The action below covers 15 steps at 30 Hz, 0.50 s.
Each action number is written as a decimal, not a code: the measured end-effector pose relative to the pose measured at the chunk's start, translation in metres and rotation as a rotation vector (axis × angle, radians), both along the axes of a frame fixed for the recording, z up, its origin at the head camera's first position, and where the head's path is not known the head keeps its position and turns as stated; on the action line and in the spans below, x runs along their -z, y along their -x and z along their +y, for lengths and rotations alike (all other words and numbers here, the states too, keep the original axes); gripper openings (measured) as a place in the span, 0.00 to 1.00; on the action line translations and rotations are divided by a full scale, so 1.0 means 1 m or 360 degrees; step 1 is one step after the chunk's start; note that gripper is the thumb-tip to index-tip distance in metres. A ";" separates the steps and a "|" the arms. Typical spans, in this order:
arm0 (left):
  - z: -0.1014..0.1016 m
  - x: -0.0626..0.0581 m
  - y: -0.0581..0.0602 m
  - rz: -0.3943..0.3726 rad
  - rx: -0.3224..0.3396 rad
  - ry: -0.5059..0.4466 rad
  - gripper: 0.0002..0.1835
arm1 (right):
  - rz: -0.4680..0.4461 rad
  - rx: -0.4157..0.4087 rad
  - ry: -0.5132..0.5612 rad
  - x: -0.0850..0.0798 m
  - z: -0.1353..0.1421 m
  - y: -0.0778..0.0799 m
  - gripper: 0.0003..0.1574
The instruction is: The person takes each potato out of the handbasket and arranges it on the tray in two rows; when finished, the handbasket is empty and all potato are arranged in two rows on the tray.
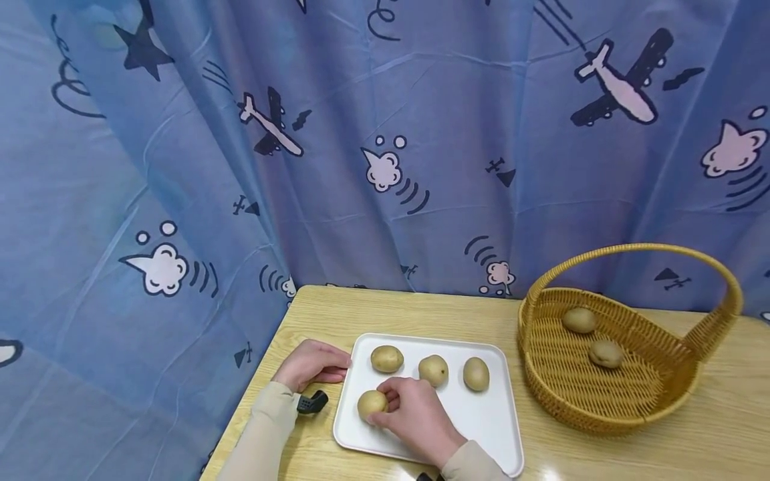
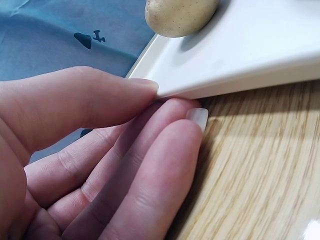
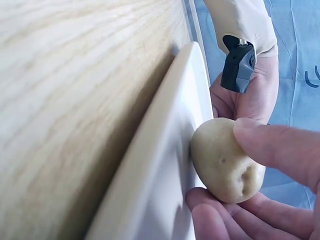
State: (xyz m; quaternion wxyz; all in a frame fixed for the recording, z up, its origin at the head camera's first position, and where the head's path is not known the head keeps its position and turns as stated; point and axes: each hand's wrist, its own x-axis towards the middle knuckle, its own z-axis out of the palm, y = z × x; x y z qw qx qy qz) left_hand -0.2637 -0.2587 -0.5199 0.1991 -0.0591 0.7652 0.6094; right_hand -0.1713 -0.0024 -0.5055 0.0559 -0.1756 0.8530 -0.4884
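My right hand [image 1: 415, 415] holds a potato [image 1: 372, 405] between thumb and fingers, low over the left part of a white tray [image 1: 475, 427]. In the right wrist view this potato [image 3: 225, 160] shows a dented end, with the thumb on one side and fingers on the other. At the tray's left edge, my left hand [image 1: 314, 364] pinches the rim; the left wrist view has the thumb on top and the fingertips against the side. Along the tray's far half lie three more potatoes: one at left [image 1: 387, 359], one in the middle [image 1: 434, 370] and one at right [image 1: 476, 374].
A woven basket [image 1: 541, 381] with a tall arched handle stands right of the tray, holding two potatoes, one behind [image 1: 579, 320] the other [image 1: 606, 354]. Everything stands on a light wooden table [image 1: 481, 310]. Blue patterned curtains [image 1: 337, 220] hang behind it and at the left.
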 end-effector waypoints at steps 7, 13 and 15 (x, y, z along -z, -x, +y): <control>0.007 -0.002 0.002 -0.0002 0.0025 0.0005 0.15 | 0.0008 0.0014 -0.0043 -0.004 0.009 0.001 0.21; 0.004 -0.003 -0.001 -0.0004 0.0027 0.0029 0.16 | 0.0031 -0.0014 -0.0077 -0.008 0.013 0.000 0.24; 0.002 -0.003 -0.002 -0.0002 0.0021 0.0043 0.16 | 0.0049 -0.0024 -0.0103 -0.010 0.016 -0.001 0.24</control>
